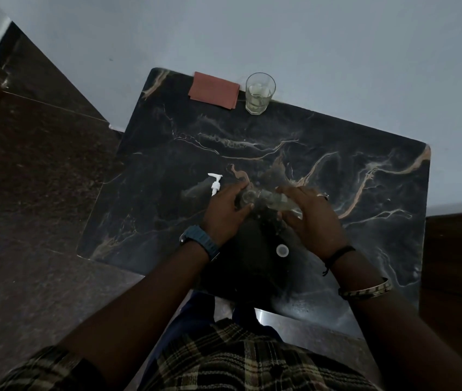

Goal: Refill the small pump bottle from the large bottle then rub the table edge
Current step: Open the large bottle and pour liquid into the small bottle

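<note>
The left hand [225,211] curls around a small clear bottle [245,197] standing on the table [337,142], while the right hand [310,214] grips a larger clear bottle [273,197] tipped on its side, its mouth meeting the small one's opening. Both bottles are blurred and dim. A white plastic pump head [215,183] lies just left of the left hand; a round white cap [282,250] sits between the wrists. The table is glossy black marble with tan veins, set against a pale wall. At its far edge lie a folded reddish cloth [213,90] and a faceted glass [260,93] of liquid
</note>
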